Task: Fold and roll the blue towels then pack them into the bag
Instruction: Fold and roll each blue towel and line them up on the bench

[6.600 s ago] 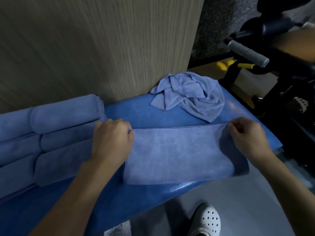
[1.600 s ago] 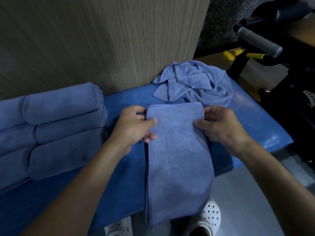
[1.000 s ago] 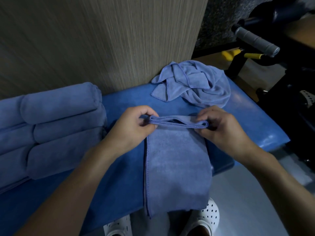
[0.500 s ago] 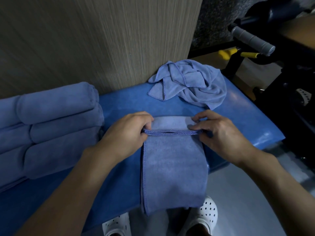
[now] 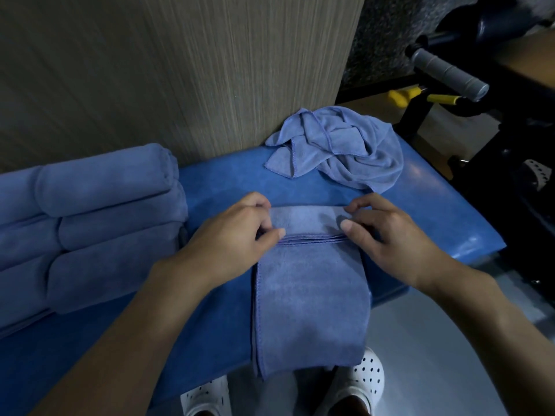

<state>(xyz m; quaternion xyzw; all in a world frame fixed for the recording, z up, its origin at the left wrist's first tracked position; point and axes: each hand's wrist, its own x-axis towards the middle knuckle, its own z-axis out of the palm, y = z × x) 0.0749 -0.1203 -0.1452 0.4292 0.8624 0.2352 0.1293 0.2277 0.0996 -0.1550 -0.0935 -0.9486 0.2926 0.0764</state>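
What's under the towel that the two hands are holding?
The blue bench lies under the folded towel; its near end hangs off the edge above white shoes. The bench surface directly beneath is hidden by the cloth.

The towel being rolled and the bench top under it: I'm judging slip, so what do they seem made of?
Towel being rolled: probably microfibre or similar plush cloth, matte, with fuzzy nap and a stitched edge. Bench top: likely padded vinyl or faux leather, smooth, slightly glossy; pale highlights show near its right end.
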